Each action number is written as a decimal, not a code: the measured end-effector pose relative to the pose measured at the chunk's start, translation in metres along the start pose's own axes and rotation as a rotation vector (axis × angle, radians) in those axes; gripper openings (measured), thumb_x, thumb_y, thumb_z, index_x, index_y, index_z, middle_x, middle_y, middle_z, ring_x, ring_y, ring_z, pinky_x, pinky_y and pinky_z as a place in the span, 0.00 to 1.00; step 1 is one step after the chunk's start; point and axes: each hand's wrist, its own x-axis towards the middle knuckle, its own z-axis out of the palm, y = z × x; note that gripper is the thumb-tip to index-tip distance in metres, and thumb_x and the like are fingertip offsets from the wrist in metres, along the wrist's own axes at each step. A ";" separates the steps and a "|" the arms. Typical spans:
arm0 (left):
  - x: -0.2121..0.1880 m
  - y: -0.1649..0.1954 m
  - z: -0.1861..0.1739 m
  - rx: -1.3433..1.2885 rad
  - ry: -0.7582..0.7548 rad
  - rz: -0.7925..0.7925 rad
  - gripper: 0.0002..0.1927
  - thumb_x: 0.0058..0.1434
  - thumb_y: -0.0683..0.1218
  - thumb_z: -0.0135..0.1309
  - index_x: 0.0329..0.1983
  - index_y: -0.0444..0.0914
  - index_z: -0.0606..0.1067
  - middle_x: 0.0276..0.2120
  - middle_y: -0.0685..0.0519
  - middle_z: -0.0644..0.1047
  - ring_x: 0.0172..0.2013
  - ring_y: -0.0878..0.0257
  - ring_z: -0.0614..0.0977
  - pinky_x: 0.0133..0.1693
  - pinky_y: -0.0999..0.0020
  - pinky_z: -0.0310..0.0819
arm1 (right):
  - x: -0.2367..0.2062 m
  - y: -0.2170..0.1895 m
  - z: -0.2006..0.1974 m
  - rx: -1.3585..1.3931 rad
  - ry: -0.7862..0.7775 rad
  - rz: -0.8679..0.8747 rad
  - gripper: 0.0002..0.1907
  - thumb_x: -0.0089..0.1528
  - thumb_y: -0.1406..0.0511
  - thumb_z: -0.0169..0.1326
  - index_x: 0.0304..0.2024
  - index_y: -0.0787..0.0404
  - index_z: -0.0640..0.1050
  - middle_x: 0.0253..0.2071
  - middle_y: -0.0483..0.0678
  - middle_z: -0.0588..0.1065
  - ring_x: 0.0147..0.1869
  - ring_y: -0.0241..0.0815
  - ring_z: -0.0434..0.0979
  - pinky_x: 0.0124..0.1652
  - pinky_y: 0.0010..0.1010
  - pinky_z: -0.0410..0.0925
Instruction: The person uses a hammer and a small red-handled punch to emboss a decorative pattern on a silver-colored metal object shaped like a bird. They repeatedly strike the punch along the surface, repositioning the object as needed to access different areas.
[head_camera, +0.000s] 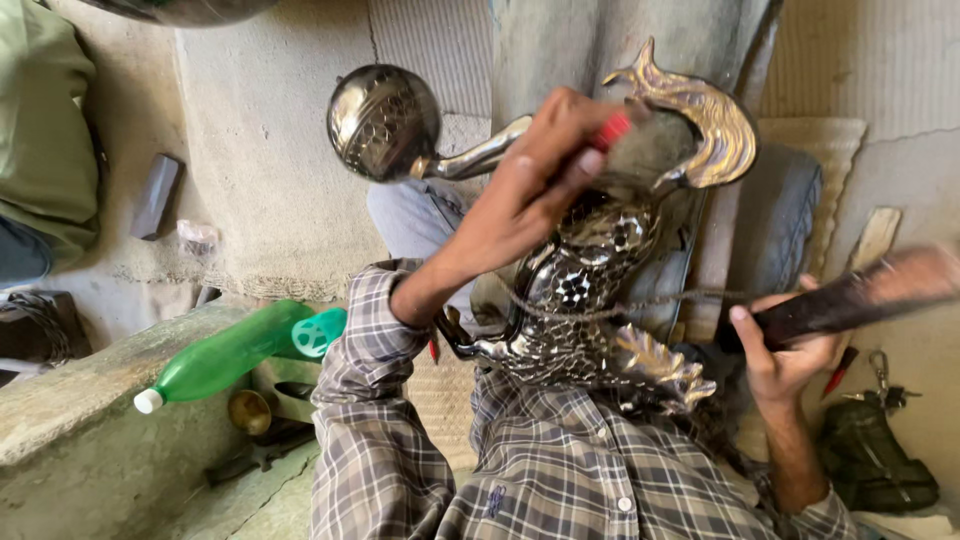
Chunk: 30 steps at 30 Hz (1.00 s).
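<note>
Metal fish-shaped ornament (585, 290), bright and scaled, lies across the lap of a person in a checked shirt (540, 470), apparently braced there so both hands can reach it. Its long axis runs from the finned lower body near the shirt up and away to a curling brass-coloured crest (715, 125) at the far end, so the piece points away from the wearer and slightly to the right of the picture. From its upper body a curved stem sweeps left to a dimpled metal ball (383, 122), which hangs well clear of the lap. The left hand (545, 175) is closed around a small tool with a red handle (612, 130), its working end pressed against the ornament just under the crest; what kind of tip it has cannot be made out. The right hand (785, 345), to the right of the ornament, grips a dark wooden-looking handle (850, 295) that is blurred with motion; its far end runs out of view. A thin chain or cord (640, 305) crosses the ornament's middle, seemingly helping to steady it. Left of the ornament a green plastic bottle (225, 355) lies on its side on a concrete ledge (70, 390). To the right, beyond the right hand, a dark green pouch with keys (880, 455) rests on the floor.
</note>
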 end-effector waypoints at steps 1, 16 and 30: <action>0.008 -0.005 0.002 0.023 -0.047 0.041 0.16 0.79 0.46 0.47 0.64 0.35 0.73 0.51 0.48 0.70 0.55 0.63 0.72 0.58 0.61 0.72 | 0.005 0.000 0.000 0.088 -0.011 0.024 0.22 0.65 0.78 0.61 0.56 0.72 0.65 0.35 0.57 0.76 0.35 0.43 0.76 0.43 0.32 0.70; 0.046 -0.037 0.005 -0.219 -0.150 -0.123 0.31 0.63 0.38 0.68 0.67 0.37 0.68 0.52 0.52 0.81 0.35 0.70 0.85 0.35 0.76 0.84 | 0.091 0.012 -0.055 0.173 -0.161 0.049 0.17 0.69 0.76 0.62 0.53 0.71 0.66 0.35 0.54 0.76 0.36 0.40 0.81 0.41 0.28 0.75; 0.050 -0.043 0.008 -0.211 -0.212 -0.019 0.29 0.69 0.41 0.65 0.71 0.43 0.68 0.51 0.54 0.82 0.24 0.74 0.81 0.28 0.77 0.81 | 0.153 0.024 -0.095 -0.329 -0.432 0.116 0.16 0.75 0.62 0.59 0.41 0.65 0.70 0.30 0.51 0.70 0.30 0.39 0.71 0.36 0.27 0.66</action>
